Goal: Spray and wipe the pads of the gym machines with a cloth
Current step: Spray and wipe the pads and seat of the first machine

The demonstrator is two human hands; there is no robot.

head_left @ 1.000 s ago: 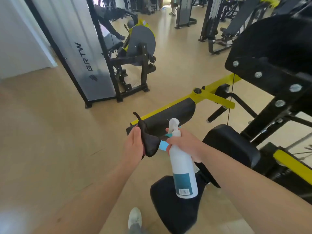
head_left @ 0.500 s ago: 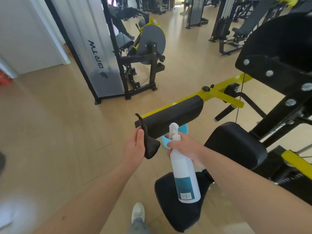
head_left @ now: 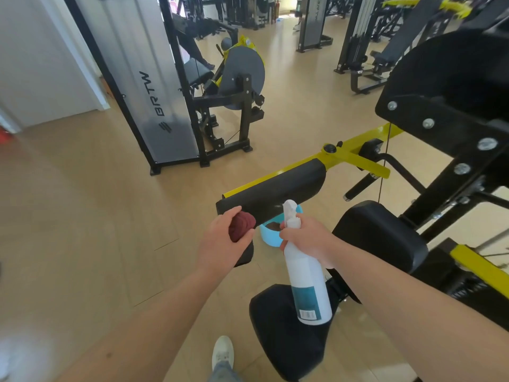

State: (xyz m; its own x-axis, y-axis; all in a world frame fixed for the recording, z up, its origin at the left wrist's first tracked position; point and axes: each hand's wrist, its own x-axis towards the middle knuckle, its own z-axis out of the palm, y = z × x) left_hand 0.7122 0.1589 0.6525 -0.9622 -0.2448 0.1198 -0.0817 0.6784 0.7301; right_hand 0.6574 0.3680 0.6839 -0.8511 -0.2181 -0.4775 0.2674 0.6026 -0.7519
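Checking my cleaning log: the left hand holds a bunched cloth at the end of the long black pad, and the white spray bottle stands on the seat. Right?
Not quite. In the head view the right hand grips the white spray bottle above the seat. The left hand does hold the bunched cloth at the long black pad's end.

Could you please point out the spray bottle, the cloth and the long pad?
spray bottle [head_left: 303, 274]: head view, white body.
cloth [head_left: 242, 226]: head view, bunched red folds.
long pad [head_left: 275, 192]: head view, black top face.
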